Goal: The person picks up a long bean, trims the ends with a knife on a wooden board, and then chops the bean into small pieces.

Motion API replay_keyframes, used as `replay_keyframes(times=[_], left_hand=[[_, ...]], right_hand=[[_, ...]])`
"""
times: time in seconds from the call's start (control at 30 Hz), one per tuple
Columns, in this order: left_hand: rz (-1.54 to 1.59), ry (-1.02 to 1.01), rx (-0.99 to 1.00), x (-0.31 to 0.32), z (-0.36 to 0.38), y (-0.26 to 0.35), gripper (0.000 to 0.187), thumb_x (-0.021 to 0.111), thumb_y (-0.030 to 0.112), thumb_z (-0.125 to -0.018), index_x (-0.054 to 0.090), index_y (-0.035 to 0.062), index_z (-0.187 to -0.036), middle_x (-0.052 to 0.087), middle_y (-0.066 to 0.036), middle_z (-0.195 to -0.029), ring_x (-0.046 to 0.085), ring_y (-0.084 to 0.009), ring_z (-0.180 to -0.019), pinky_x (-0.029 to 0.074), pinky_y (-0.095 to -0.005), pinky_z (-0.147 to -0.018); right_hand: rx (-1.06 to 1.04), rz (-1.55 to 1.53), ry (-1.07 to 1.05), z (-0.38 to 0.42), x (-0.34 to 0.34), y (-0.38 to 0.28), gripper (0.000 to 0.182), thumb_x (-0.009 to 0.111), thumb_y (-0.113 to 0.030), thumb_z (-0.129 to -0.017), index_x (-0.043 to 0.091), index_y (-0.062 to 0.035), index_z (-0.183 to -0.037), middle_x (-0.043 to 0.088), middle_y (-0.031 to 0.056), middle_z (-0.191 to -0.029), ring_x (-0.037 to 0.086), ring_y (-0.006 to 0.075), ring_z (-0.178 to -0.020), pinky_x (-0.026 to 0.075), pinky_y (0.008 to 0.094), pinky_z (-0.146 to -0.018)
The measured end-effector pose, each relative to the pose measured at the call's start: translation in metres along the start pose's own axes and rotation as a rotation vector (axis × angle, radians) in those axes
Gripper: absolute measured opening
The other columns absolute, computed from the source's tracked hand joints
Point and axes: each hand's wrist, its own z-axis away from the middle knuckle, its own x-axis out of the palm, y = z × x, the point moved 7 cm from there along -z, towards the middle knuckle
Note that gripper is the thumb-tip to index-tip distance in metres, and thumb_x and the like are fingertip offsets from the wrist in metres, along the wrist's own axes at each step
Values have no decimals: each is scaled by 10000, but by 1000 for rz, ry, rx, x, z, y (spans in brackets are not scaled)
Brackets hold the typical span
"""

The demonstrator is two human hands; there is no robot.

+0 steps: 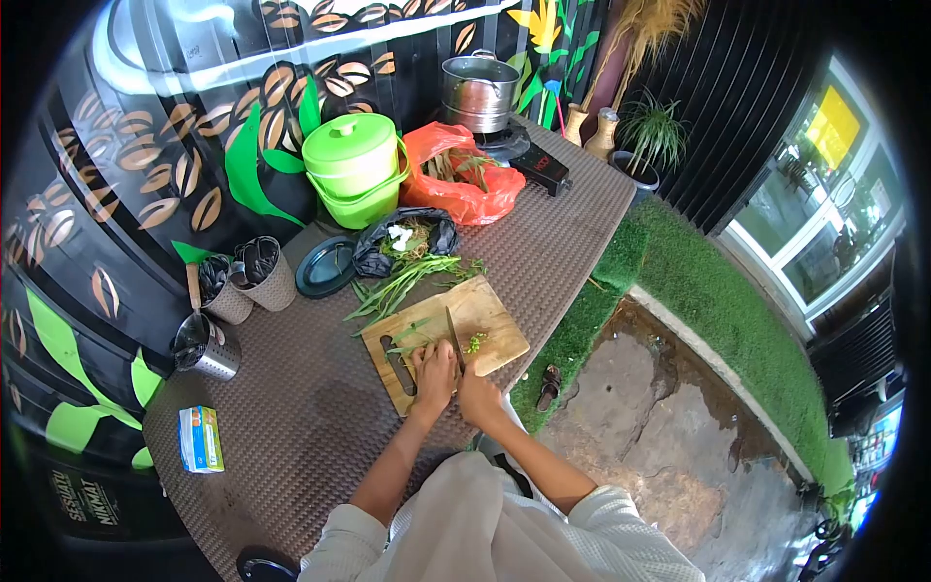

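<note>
A wooden cutting board (497,320) with a handle slot lies near the table's front edge. My right hand (477,396) is wrapped round a knife, its blade (454,330) pointing away from me across the board. Close beside the blade, my left hand (434,376) presses with bent fingers on leafy green stems (411,336); the fingertips are partly hidden. Small chopped green pieces (475,342) lie to the right of the knife. Beyond the board is a loose bunch of long green stems (402,289).
Behind the stems sit a black plastic bag (441,233) of scraps, a dark plate (326,267), a green lidded bucket (354,165) and a red bag (490,199). A steel pot (480,92) stands on a portable stove (538,167). Utensil holders (208,349) and a tissue pack (201,439) are leftward.
</note>
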Motion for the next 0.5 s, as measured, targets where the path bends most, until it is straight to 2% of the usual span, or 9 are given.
replay_keyframes(times=[0.13, 0.2, 0.23, 0.3, 0.5], left_hand=[[-9, 31, -10, -1, -1, -1, 98, 501, -7, -827, 436, 58, -861, 528, -88, -767, 518, -288, -857, 301, -434, -878], [-8, 29, -12, -3, 1, -2, 91, 498, -8, -826, 439, 55, -855, 537, -88, -767, 522, -286, -855, 302, -432, -878], [6, 25, -21, -3, 1, -4, 102, 514, -9, -817, 446, 55, -858, 551, -84, -761, 532, -282, -840, 306, -427, -873], [21, 20, -33, -6, 0, -3, 115, 531, -10, -808, 452, 55, -862, 565, -80, -754, 542, -279, -826, 310, -422, -869], [185, 13, -123, -11, -5, -13, 170, 641, 10, -751, 501, 76, -822, 602, -45, -712, 583, -259, -756, 326, -394, -838]], right_hand=[[22, 10, -33, -5, 6, 7, 340, 418, -246, -918, 365, 29, -1110, 639, 265, -793, 638, 427, -756, 501, 516, -679], [-28, 80, -11, -11, 1, 9, 415, 443, -193, -889, 325, 63, -1194, 650, 255, -812, 664, 375, -760, 534, 458, -645], [-32, 80, -10, -12, -1, 10, 415, 443, -193, -889, 325, 63, -1194, 650, 255, -812, 664, 375, -760, 534, 458, -645], [-37, 12, -8, -10, -4, 12, 359, 411, -267, -926, 358, 37, -1109, 631, 283, -791, 630, 445, -764, 497, 521, -684], [-26, -18, -46, 0, -13, 7, 392, 421, -274, -928, 341, 53, -1130, 621, 304, -794, 620, 462, -763, 488, 538, -697]])
